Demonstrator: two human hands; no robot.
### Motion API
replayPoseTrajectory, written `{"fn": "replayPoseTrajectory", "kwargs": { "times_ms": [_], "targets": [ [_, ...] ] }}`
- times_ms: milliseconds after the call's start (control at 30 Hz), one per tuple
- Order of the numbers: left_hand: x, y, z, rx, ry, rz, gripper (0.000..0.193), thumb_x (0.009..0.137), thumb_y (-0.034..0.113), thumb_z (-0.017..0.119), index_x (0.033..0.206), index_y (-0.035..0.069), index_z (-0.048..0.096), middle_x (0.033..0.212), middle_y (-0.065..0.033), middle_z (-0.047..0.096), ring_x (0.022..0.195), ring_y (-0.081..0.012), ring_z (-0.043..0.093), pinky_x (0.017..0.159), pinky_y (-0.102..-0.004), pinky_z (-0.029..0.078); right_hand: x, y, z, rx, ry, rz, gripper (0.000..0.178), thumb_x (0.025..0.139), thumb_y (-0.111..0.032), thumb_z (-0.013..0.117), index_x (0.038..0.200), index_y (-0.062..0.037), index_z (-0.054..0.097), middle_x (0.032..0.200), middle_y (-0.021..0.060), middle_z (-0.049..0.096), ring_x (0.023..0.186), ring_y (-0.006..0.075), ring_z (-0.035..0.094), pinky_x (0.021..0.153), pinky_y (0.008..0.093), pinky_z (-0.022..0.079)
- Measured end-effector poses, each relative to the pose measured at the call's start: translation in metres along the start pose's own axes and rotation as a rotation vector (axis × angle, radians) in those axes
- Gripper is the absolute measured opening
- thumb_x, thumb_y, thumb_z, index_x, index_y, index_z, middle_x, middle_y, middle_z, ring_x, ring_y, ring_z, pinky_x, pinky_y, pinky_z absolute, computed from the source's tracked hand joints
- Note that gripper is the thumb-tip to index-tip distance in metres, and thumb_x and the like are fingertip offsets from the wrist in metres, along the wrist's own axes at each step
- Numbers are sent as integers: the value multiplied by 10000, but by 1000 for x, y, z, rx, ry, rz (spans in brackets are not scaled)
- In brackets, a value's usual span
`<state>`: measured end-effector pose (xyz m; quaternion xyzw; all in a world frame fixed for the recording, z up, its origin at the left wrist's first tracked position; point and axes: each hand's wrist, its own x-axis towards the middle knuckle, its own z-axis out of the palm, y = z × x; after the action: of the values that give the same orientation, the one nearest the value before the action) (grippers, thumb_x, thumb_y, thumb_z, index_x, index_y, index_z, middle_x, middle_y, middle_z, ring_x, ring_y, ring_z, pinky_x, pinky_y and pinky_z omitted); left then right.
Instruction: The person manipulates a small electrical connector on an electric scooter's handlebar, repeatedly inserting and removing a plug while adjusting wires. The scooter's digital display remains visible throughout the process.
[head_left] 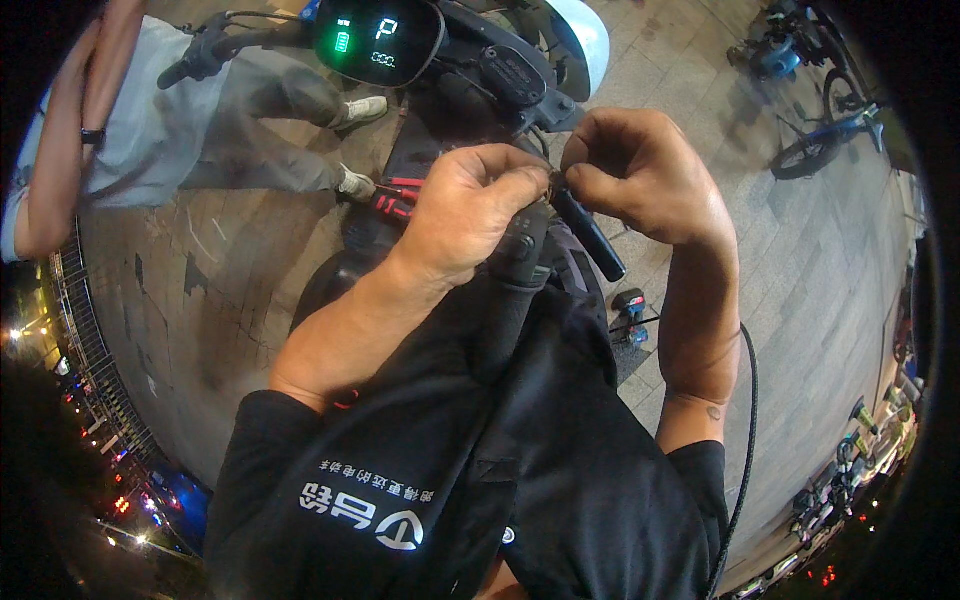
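Note:
Both hands meet over the handlebar of an electric scooter, at the inner end of its dark handgrip (520,245). My left hand (465,210) is closed in a pinch, thumb against forefinger, beside a small dark fitting. Close to it, on the other side of that fitting, my right hand (645,180) has its fingers curled and thumb tip pressed in. Whatever either pinch holds is too small and covered to name. A black lever-like bar (590,235) slants down from between the hands. Beyond them sits the scooter's lit round-cornered display (380,42).
Another person (170,120) stands at the left, near the far handlebar grip (180,72). A red-and-black cordless drill (630,303) is on the paving below. Red-and-black tools (393,198) lie beyond my left hand. A bicycle (825,145) stands far right; a black cable (750,430) hangs beside my right arm.

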<state>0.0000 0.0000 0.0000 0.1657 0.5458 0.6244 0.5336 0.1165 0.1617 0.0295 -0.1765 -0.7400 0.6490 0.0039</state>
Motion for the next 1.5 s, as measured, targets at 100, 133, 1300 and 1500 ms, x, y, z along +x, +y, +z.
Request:
{"fn": "replayPoseTrajectory", "kwargs": {
  "times_ms": [100,133,1300,1500],
  "targets": [
    [-26,-11,21,-49,28,-82,147,901,82,571,957,-34,642,803,-66,665,664,-97,628,614,-216,522,-31,1,4,59,-15,100,100,763,-59,648,830,14,641,678,32,633,638,76,585,592,242,485],
    [-28,-11,28,-78,30,-89,146,899,79,573,958,-34,642,803,-66,665,664,-96,628,614,-217,522,-36,-2,0,55,-17,125,100,763,-59,649,830,15,641,677,32,634,637,76,585,592,243,486],
    [7,6,-29,-51,-14,-38,165,919,135,596,967,-13,650,834,-78,684,698,-122,652,641,-246,538,12,22,-1,298,-106,-378,114,852,-7,657,956,38,645,865,44,652,813,86,604,713,227,507],
    [22,13,-28,-89,-55,-79,163,925,136,586,963,-11,648,815,-76,683,670,-113,648,618,-240,537,13,48,4,516,18,-430,118,829,57,650,945,53,637,946,84,625,821,121,617,726,248,521]
  ]
}}
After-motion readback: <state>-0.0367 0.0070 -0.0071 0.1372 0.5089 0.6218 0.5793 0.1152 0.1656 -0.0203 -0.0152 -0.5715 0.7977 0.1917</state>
